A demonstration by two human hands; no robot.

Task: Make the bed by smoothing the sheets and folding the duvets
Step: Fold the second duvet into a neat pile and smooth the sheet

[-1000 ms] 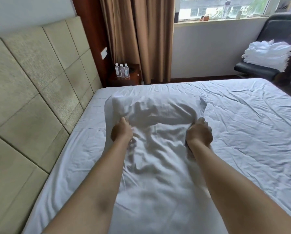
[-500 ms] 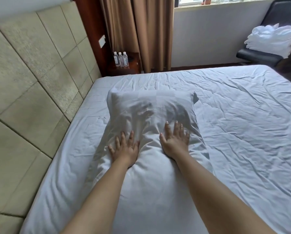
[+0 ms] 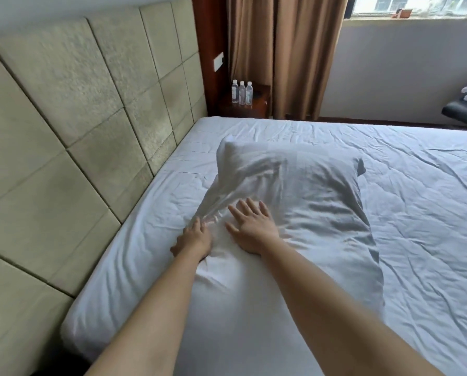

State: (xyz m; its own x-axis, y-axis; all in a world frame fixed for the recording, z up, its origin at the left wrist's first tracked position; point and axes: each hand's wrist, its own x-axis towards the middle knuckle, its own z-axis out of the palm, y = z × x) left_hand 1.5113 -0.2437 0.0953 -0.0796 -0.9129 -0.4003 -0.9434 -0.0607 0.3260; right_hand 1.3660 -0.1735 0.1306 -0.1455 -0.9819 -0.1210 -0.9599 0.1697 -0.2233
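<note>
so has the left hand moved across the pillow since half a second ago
Yes. The left hand has slid off the pillow's middle to its edge nearer the headboard, where it now touches the cover; its fingers are blurred.

the pillow [image 3: 294, 196] is white, shading to grey-blue where it lies in shadow. the bed sheet [image 3: 417, 213] is white too, crossed by fine creases with a cool bluish cast. the headboard [image 3: 72, 126] is olive-beige, a grid of large square padded panels with a mottled, slightly shiny texture. the curtain [image 3: 284, 50] is plain tan-brown in vertical folds. the wall panel [image 3: 208, 44] beside it is dark red-brown wood, carrying a white switch plate [image 3: 218, 61]. three clear water bottles [image 3: 242, 92] have white caps. the chair [image 3: 461, 114] is black.
</note>
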